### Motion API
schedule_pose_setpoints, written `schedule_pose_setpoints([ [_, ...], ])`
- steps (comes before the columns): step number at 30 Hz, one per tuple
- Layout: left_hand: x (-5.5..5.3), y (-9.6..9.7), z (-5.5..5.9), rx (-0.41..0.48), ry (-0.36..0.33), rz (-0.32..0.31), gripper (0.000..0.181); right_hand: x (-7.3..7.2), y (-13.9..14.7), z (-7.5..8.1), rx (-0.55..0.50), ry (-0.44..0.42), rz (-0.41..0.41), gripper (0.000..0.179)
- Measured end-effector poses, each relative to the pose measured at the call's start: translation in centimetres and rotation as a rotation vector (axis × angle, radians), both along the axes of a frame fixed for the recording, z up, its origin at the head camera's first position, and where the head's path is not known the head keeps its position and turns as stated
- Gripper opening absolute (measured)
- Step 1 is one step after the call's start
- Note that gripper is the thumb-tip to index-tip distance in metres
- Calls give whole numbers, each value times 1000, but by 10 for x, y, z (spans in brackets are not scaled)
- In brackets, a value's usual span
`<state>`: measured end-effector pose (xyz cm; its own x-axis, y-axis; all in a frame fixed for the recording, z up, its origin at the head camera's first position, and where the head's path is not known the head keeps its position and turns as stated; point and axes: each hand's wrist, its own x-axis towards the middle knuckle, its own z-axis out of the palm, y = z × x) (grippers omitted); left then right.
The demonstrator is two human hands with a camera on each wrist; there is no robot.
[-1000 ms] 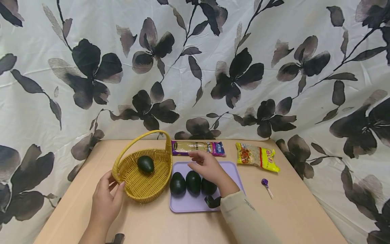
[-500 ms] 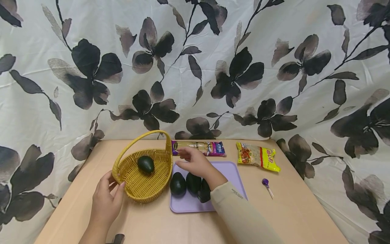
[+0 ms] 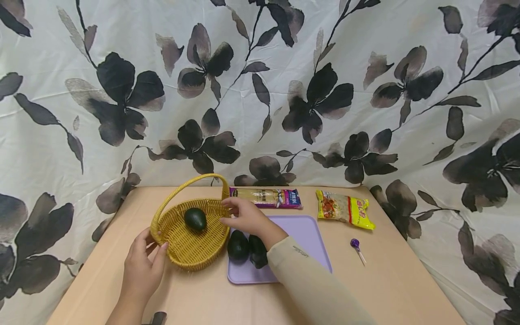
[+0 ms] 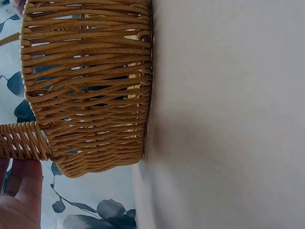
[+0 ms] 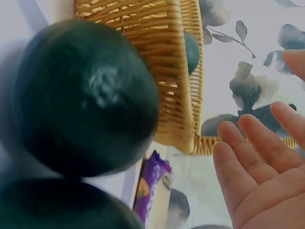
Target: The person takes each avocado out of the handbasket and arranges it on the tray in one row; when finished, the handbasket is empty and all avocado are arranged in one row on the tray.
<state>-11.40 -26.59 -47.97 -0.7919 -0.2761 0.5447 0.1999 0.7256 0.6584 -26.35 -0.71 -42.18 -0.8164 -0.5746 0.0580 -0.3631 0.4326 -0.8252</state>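
My left hand [image 3: 142,266] holds the yellow wicker basket [image 3: 195,253] at the left foot of its handle, thumb in front and fingers behind. One dark green avocado [image 3: 195,219] lies inside. My right hand [image 3: 256,221], fingers loosely extended, hovers by the basket's right rim, at the handle's other foot. In the right wrist view its fingers [image 5: 257,143] hold nothing. Beneath that wrist, an avocado [image 3: 238,246] and another avocado [image 3: 256,243] sit on the lilac tray [image 3: 300,225]. My right sleeve covers part of the tray.
A purple-ended pack of noodles [image 3: 264,197] lies behind the tray. To the right are a yellow and red food packet [image 3: 345,209] and a purple lollipop [image 3: 355,245]. A floral cloth [image 3: 260,90] hangs behind the table.
My right hand has moved left, from over the tray to the basket's right rim. Its sleeve now hides the third avocado on the tray. The left hand and basket have stayed put.
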Motion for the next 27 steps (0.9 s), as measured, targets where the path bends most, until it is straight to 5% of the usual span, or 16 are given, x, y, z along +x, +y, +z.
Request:
schedule_pose_setpoints([
  [27,0,0,-3,18,14,-5,57,-7,-65,2,166,51,36,56],
])
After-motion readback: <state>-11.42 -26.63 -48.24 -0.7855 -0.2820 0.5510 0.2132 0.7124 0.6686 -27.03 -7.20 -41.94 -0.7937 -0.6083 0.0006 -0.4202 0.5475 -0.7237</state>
